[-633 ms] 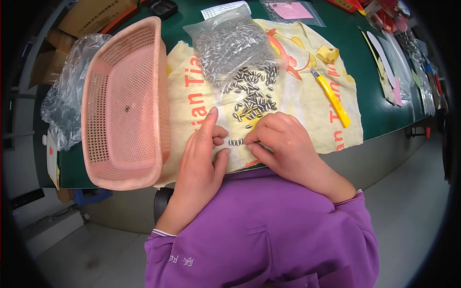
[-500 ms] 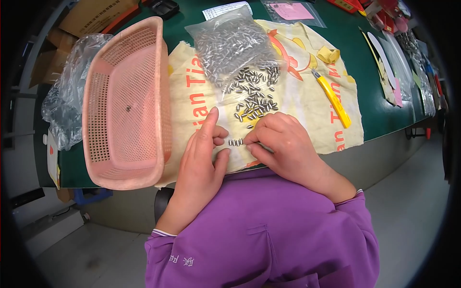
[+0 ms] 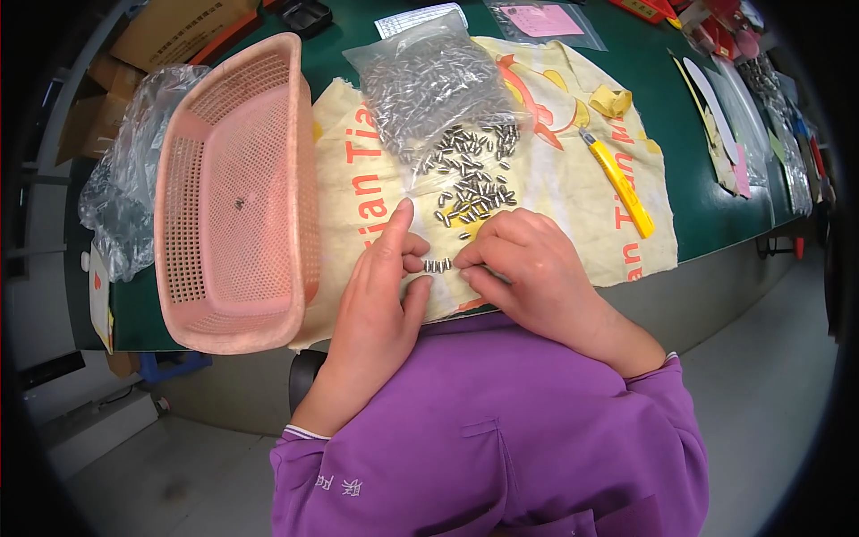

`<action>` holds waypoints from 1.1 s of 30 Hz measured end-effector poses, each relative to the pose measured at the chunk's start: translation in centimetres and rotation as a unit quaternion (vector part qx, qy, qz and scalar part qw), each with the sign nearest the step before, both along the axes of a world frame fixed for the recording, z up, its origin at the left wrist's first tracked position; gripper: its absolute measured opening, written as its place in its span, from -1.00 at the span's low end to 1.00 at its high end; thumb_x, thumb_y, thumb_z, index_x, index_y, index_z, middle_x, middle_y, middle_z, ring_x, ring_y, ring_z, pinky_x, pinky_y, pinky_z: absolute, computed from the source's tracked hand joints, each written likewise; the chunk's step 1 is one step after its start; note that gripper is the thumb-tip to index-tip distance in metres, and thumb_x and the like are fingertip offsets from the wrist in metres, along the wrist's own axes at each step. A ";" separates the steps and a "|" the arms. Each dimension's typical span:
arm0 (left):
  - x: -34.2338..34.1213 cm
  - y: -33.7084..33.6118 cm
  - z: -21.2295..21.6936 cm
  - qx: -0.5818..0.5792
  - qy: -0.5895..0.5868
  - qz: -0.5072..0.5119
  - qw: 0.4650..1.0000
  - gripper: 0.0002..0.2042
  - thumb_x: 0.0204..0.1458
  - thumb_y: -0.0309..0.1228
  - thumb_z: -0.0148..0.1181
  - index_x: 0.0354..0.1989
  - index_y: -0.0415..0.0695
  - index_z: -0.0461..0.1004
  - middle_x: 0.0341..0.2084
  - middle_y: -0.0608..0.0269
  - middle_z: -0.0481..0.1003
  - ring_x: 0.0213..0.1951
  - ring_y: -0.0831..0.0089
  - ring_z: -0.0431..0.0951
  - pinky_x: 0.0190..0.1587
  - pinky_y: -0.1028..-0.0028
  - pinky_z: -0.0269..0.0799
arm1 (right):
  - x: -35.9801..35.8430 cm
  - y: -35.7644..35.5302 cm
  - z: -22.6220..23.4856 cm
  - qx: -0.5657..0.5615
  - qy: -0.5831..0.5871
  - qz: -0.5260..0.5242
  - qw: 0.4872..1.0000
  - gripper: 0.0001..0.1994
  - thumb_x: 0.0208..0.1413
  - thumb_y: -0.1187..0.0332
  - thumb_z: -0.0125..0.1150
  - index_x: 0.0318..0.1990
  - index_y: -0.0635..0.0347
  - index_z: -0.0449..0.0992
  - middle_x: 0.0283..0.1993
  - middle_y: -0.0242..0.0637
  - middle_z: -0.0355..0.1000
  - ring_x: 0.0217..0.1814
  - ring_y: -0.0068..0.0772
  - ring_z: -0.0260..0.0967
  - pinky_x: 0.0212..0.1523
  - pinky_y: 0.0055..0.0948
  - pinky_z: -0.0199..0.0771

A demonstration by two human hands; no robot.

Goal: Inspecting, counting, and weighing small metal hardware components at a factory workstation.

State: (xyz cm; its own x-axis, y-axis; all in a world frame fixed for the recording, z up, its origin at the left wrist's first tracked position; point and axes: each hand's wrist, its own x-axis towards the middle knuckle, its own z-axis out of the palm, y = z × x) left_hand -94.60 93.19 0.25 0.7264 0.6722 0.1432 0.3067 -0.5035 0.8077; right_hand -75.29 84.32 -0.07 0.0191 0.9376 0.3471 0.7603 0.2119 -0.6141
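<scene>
Green table (image 3: 707, 215) carries a cream printed cloth (image 3: 573, 188). Pink perforated basket (image 3: 237, 197) lies on the cloth's left part, a crumpled clear bag (image 3: 125, 188) beside it. Clear bag of small metal pins (image 3: 429, 80) at the cloth top, loose pins (image 3: 470, 183) spilled below. Yellow utility knife (image 3: 617, 183) to the right. Left hand (image 3: 380, 300) and right hand (image 3: 528, 268) pinch a short row of pins (image 3: 437, 265) between fingertips, near the table's front edge.
</scene>
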 end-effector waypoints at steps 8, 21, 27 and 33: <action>0.6 -0.4 0.4 -0.008 0.012 -0.008 1.000 -0.20 -0.02 -0.77 0.18 0.46 -0.15 0.07 -0.13 0.13 0.46 -0.18 0.31 0.51 -0.07 0.34 0.49 | 0.4 -0.4 0.2 0.004 -0.002 -0.023 1.000 -0.90 -0.04 0.45 0.37 -0.34 0.08 0.58 -0.33 -0.39 0.39 -0.20 -0.27 0.39 -0.19 -0.28 0.34; 1.4 -0.9 0.5 -0.021 0.029 -0.027 0.999 -0.17 -0.01 -0.77 0.21 0.48 -0.17 0.02 -0.12 0.19 0.47 -0.18 0.45 0.49 -0.05 0.46 0.46 | 1.0 -0.9 0.0 -0.002 0.005 -0.044 0.999 -0.88 -0.04 0.44 0.38 -0.31 0.06 0.59 -0.29 -0.40 0.39 -0.19 -0.27 0.38 -0.18 -0.29 0.34; 1.6 -0.9 0.4 -0.016 0.022 -0.023 0.999 -0.17 -0.01 -0.75 0.22 0.48 -0.18 0.02 -0.17 0.20 0.48 -0.20 0.45 0.48 -0.07 0.46 0.45 | 0.9 -0.6 -0.1 -0.003 0.013 -0.027 1.000 -0.83 -0.06 0.43 0.39 -0.27 0.06 0.60 -0.30 -0.39 0.39 -0.19 -0.27 0.39 -0.17 -0.27 0.34; 1.9 -0.7 0.3 0.000 0.023 -0.030 0.999 -0.21 -0.01 -0.73 0.23 0.46 -0.19 0.08 -0.26 0.24 0.50 -0.24 0.46 0.48 -0.12 0.45 0.44 | 0.9 -0.7 -0.3 0.004 0.000 -0.026 1.000 -0.83 -0.07 0.43 0.39 -0.27 0.07 0.60 -0.28 -0.39 0.39 -0.18 -0.29 0.39 -0.17 -0.27 0.32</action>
State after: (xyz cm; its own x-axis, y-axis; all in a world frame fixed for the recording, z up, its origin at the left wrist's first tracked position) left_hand -92.66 92.46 0.50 0.7708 0.6278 0.1088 0.3126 -0.5215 0.7939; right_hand -74.35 83.57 -0.35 0.0676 0.9328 0.3541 0.7699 0.1769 -0.6131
